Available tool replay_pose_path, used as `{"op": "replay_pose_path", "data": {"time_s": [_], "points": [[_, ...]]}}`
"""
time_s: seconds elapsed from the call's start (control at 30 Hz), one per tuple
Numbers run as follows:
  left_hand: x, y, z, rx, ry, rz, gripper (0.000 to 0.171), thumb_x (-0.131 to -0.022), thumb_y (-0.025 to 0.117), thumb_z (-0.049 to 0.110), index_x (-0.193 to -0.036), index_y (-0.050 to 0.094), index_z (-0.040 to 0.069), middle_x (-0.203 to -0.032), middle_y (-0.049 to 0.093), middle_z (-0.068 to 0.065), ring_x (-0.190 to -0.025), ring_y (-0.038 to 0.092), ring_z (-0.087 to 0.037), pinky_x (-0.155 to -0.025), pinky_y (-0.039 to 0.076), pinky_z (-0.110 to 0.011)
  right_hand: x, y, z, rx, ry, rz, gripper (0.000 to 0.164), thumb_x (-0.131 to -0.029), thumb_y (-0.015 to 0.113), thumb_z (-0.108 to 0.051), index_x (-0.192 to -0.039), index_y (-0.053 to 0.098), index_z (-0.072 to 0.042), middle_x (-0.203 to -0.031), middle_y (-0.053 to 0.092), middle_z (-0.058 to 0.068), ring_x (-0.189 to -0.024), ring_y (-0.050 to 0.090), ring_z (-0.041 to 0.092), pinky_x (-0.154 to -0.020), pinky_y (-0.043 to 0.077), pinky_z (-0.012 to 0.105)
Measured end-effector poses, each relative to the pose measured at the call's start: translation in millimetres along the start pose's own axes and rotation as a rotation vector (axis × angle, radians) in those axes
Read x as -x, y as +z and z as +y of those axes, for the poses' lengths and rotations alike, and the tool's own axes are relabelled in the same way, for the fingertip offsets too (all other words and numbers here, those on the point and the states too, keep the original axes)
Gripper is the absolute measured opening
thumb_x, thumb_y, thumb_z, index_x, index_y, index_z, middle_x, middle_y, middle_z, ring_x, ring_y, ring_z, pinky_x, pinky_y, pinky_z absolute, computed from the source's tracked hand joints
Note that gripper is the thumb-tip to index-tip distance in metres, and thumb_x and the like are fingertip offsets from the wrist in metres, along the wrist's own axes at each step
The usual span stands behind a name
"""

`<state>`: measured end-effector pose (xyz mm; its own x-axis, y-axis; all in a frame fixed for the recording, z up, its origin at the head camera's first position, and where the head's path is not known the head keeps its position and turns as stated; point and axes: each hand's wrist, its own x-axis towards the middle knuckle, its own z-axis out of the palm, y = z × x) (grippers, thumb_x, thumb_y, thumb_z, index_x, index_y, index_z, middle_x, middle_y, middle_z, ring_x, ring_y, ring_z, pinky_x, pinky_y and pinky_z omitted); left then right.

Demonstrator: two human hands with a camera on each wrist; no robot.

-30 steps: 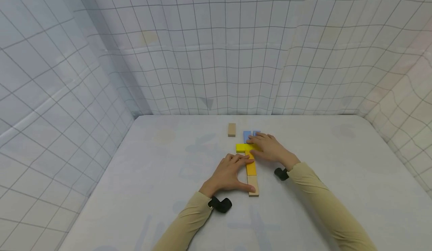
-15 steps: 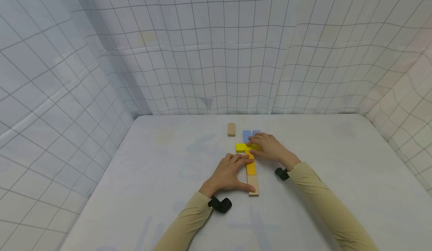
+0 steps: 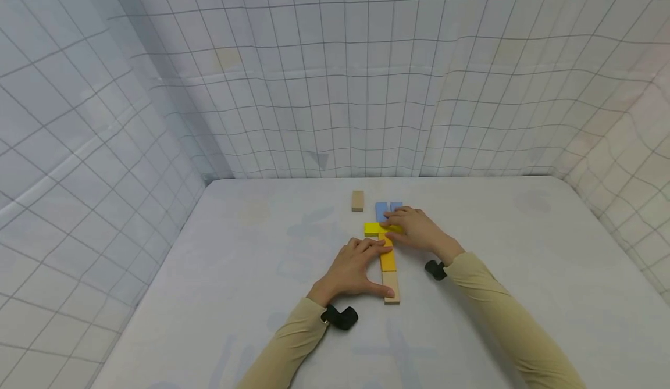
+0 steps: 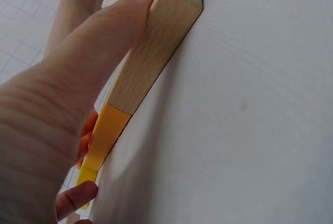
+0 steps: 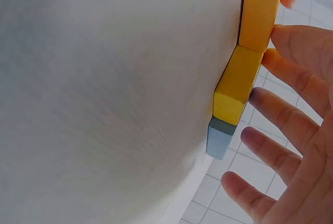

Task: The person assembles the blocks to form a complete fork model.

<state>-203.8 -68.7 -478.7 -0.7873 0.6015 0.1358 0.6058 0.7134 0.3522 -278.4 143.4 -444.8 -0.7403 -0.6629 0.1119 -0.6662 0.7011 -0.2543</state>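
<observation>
In the head view a line of flat wooden blocks lies on the table: a plain wood block (image 3: 390, 281) nearest, an orange block (image 3: 387, 261) beyond it, then a yellow block (image 3: 371, 229) set crosswise. Two blue blocks (image 3: 381, 210) stand side by side past the yellow one. My left hand (image 3: 352, 270) spans the line, its thumb (image 4: 130, 11) touching the plain block and its fingers over the orange one. My right hand (image 3: 419, 229) rests with spread, fairly straight fingers (image 5: 286, 120) along the yellow block's top, covering its right part.
Another plain wood block (image 3: 357, 200) lies apart, left of the blue ones. White cloth covers the table (image 3: 235, 261). Grid-patterned curtains (image 3: 335, 86) hang behind and at both sides. Each wrist carries a black camera, as on the left wrist (image 3: 340, 317).
</observation>
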Motion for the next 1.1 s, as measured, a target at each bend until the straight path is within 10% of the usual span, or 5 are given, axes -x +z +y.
{"op": "replay_pose_path", "data": {"time_s": [1.1], "points": [[-2.6, -5.2, 3.5, -0.028, 0.051, -0.007, 0.09, -0.068, 0.063, 0.076, -0.141, 0.047, 0.025, -0.143, 0.038, 0.001, -0.123, 0.037, -0.021, -0.099, 0.034, -0.04, -0.5, -1.0, -0.8, 0.036, 0.033, -0.024, 0.035, -0.094, 0.06, -0.031, -0.124, 0.064, -0.013, -0.136, 0.051, 0.008, -0.123, 0.043, 0.033, -0.093, 0.035, 0.057]]}}
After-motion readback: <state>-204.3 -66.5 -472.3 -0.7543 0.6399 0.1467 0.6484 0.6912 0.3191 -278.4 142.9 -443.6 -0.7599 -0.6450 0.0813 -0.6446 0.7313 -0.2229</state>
